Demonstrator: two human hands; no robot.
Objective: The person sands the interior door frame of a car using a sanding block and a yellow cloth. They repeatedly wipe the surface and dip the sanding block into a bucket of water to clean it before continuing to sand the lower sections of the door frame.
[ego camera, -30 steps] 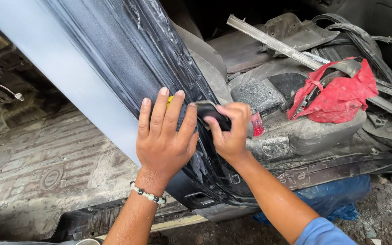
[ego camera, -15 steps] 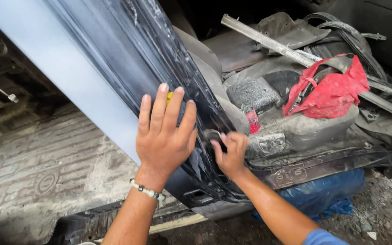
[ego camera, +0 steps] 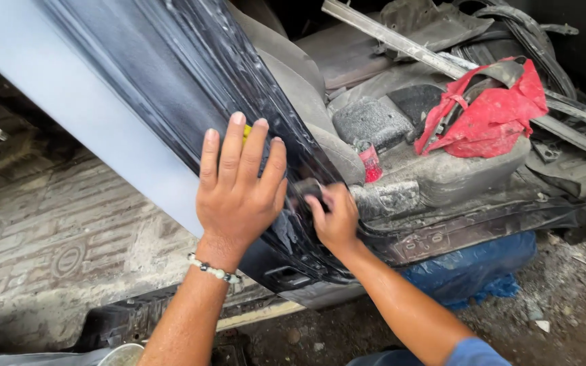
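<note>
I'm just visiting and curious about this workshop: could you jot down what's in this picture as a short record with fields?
Place: beside an open car, dirt ground below
Left hand: flat, fingers spread, pressed on the dark wet car panel
Right hand: closed around a small dark block, held against the same panel
Wrist: bead bracelet on the left arm
Inside the car: dusty grey seat with a red cloth on it
Below the sill: blue plastic sheet
</note>
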